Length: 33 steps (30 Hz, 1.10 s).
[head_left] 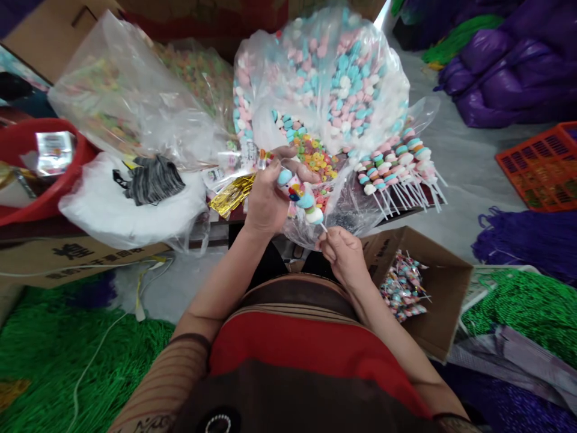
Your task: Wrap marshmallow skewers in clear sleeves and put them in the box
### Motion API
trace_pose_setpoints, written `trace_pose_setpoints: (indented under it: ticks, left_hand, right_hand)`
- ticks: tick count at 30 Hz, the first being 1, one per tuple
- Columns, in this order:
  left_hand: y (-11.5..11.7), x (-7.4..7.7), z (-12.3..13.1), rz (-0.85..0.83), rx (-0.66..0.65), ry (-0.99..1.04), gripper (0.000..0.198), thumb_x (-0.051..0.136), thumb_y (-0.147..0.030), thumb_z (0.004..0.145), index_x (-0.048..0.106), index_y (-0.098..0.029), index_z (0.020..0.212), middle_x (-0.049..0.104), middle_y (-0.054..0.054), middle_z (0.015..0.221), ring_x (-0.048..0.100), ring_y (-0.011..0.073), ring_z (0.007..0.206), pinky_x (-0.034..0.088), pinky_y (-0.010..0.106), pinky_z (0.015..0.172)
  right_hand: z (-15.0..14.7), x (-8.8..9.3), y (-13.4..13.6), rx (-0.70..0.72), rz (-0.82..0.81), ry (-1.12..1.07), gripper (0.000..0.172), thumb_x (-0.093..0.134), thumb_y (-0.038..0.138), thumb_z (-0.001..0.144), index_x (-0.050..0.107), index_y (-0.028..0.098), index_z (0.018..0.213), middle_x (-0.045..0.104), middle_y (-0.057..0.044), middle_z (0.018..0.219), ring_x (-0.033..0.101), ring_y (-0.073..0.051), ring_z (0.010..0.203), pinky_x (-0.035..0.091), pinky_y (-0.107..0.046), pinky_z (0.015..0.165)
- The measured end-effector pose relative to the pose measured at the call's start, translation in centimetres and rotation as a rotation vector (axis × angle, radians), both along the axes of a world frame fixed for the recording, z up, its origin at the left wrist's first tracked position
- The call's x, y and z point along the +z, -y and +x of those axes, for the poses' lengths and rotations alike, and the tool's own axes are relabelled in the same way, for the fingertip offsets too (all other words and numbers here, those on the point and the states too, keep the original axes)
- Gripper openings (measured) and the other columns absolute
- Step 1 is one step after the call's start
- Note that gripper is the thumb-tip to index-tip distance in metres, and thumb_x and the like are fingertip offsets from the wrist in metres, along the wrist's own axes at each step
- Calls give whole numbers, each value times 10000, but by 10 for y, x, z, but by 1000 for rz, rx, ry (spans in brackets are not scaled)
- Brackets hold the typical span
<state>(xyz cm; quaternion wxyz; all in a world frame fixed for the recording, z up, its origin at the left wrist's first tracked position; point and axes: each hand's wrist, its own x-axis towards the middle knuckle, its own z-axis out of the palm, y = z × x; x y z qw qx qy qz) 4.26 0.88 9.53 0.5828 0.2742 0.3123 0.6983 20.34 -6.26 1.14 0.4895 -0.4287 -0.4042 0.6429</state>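
My left hand (267, 195) is closed around the top of a candy skewer (303, 198) threaded with blue, white and pink pieces. My right hand (343, 251) pinches the white stick at the skewer's lower end. Just beyond them lies an open bag of small coloured ring candies (315, 157). A large clear bag of pink, blue and white round candies (336, 78) stands behind it. A row of finished skewers (399, 171) lies to the right on the table edge.
A cardboard box (444, 300) with wrapped skewers sits at my right knee. A red basin (40, 174), white bag (130, 210) and gold wrappers (232, 193) lie left. Green tinsel (58, 355), purple bundles (509, 66) and an orange crate (543, 165) surround me.
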Motion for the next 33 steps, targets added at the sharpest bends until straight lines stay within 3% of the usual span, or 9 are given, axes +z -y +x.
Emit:
trace_pose_setpoints:
  ticks: [3,7,9,15,20,24,27,33]
  left_hand:
    - [3,1,0,77,-43,-3,261,529,-454,944,664,-233,907,668,19,660,762,254,892,592,366,777]
    - [2,3,1,-47,-75,27,219,517,-390,934,656,-222,937,662,22,684,761,258,900,600,376,795]
    - [3,4,2,-112,-89,34,223,484,-364,948,652,-217,959,654,25,690,756,256,932,601,377,820]
    - [10,9,1,-90,-186,34,221,519,-402,936,636,-217,962,678,27,741,755,257,932,604,398,839]
    - [13,8,5,-133,-164,22,187,557,-367,929,601,-207,842,634,-9,649,757,220,843,595,367,832]
    - [17,2,20,-123,-127,41,215,558,-366,909,578,-203,770,597,-13,610,746,214,808,591,356,797]
    - [22,-5,31,-102,-111,49,252,533,-421,921,577,-215,782,581,-12,608,736,216,800,586,363,778]
    - [23,-14,39,-51,-110,-12,302,554,-523,907,582,-233,827,593,0,626,734,230,837,582,383,802]
  right_hand:
    - [0,3,0,17,23,22,450,714,652,845,680,207,783,415,96,424,353,-73,405,286,-238,460]
    - [1,3,0,-119,182,243,299,755,527,854,748,231,899,646,44,611,541,-108,567,448,-269,609]
    - [0,0,-1,-165,180,238,273,784,498,827,752,235,892,698,30,678,574,-117,612,468,-276,639]
    - [1,-8,-7,-120,41,67,366,786,578,794,740,219,846,487,94,444,404,-81,438,375,-254,532]
    - [5,-4,-5,-5,64,59,458,725,649,830,709,193,786,616,44,568,297,-42,411,244,-245,478]
    - [4,-2,-4,-5,60,62,484,701,671,841,687,191,778,581,52,526,291,-50,407,221,-245,470]
    - [1,-3,-2,-46,64,22,482,711,676,830,672,198,779,576,54,511,301,-55,408,217,-246,474]
    - [-6,-1,-1,2,21,-1,510,735,691,793,645,194,723,611,35,555,276,-51,407,171,-251,455]
